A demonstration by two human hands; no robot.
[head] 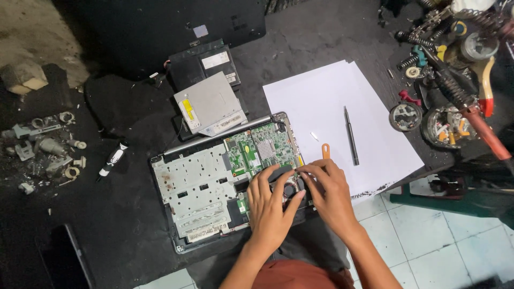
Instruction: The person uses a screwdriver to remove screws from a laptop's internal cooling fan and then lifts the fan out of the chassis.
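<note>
I watched both hands working inside the opened laptop chassis (203,198), which lay on the dark bench (123,235) with its near edge overhanging toward the tiled floor (444,235). The largest risk, to my eye, was that overhang: pressing down at the grip could have tipped or slid the whole chassis off the edge.

The left hand (270,206) spread over the black cooling fan (289,184), fingers resting on its housing rather than clenched; the right hand (329,192) pinched at the fan's far-right corner with its fingertips (305,170), and I could not tell whether they held a screw or only the housing. The fan sat in the near-right corner of the chassis, directly under both hands.

Just beyond the grip lay the green motherboard (259,150); a slip forward could have scraped its parts. Right of the grip, the white paper sheet (342,123) carried a black pen-like tool (350,136), an orange pry tool (325,151) and a tiny pale piece (314,136), which a sweeping wrist might have scattered.

Open room lay mostly left of the grip, across the pale keyboard plate (195,184). Beyond it, the silver optical drive (209,104) crowded the far side.
</note>
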